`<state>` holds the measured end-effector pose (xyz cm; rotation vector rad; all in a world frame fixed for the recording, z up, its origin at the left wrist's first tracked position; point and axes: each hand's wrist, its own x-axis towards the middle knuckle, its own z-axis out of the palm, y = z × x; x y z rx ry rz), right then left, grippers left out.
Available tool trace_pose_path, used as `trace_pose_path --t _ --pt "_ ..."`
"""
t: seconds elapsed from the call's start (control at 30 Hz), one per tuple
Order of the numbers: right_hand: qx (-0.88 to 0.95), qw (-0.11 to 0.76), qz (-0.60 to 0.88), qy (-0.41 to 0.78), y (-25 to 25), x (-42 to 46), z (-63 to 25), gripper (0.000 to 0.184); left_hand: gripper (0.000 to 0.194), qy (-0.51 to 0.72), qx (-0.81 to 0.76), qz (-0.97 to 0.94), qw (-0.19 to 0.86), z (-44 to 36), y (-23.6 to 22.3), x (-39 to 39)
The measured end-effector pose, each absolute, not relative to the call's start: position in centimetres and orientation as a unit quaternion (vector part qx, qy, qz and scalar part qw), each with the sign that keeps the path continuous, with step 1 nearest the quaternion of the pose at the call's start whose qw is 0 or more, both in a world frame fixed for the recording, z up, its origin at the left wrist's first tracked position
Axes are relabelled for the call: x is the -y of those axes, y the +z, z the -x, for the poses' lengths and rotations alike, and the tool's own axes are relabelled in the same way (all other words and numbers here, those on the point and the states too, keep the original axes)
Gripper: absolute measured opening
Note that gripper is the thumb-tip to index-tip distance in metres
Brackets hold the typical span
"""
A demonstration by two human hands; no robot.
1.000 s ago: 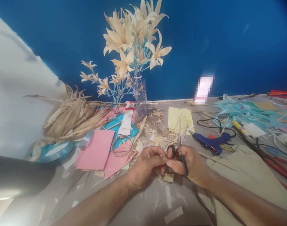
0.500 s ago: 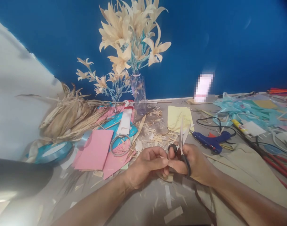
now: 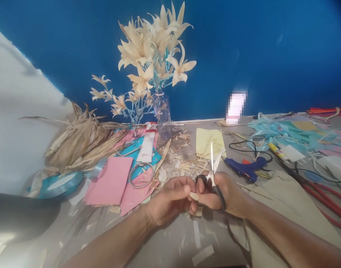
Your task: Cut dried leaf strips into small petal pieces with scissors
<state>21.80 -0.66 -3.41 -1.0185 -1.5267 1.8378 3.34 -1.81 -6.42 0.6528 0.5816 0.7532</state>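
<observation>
My left hand (image 3: 176, 195) pinches a small pale piece of dried husk (image 3: 194, 195) between thumb and fingers, just left of my right hand. In my right hand (image 3: 224, 193) is a pair of scissors (image 3: 213, 173) with black handles, its blades pointing up and slightly apart. My right fingers pass through the handle loops, and the fingertips come close to the pale piece; whether they touch it I cannot tell. Beyond the blades lies a yellow cloth-like square (image 3: 208, 139). Pale scraps (image 3: 184, 163) are scattered behind my hands.
A blue glue gun (image 3: 247, 167) lies right of the scissors. Pink sheets (image 3: 109, 180), a tape ring (image 3: 141, 175) and blue ribbon (image 3: 61, 184) sit left. Behind stand a clear bottle (image 3: 161, 115) with cream flowers (image 3: 144, 48) and a husk bundle (image 3: 72, 141). Red-handled shears (image 3: 324, 201) rest at right.
The pale piece now shows more clearly at my left fingertips. My right hand has tilted a little, with the scissor blades still pointing up. The camera view has shifted slightly.
</observation>
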Motion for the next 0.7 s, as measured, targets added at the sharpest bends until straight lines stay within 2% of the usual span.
trace_pose_path --t 0.07,0.3,0.43,0.57,0.7 --pt "0.589 0.263 0.400 0.651 -3.8 0.8 -22.0 0.025 0.034 0.344 -0.297 -0.325 0.829 -3.4 -6.6 2.0" --pt "0.624 0.282 0.414 0.601 -4.0 0.3 -22.2 0.021 0.041 0.325 -0.220 -0.309 0.866 -3.2 -6.9 1.9" --pt "0.601 0.292 0.421 0.613 -3.4 -0.1 -22.1 0.024 0.049 0.371 -0.290 -0.323 0.821 -3.4 -6.1 1.6" --pt "0.587 0.303 0.406 0.632 -3.8 -0.3 -22.4 0.024 0.039 0.345 -0.393 -0.371 0.768 -3.8 -4.9 1.3" --pt "0.547 0.315 0.412 0.657 -3.9 -0.7 -22.5 0.027 0.037 0.317 -0.426 -0.379 0.758 -3.9 -3.2 0.3"
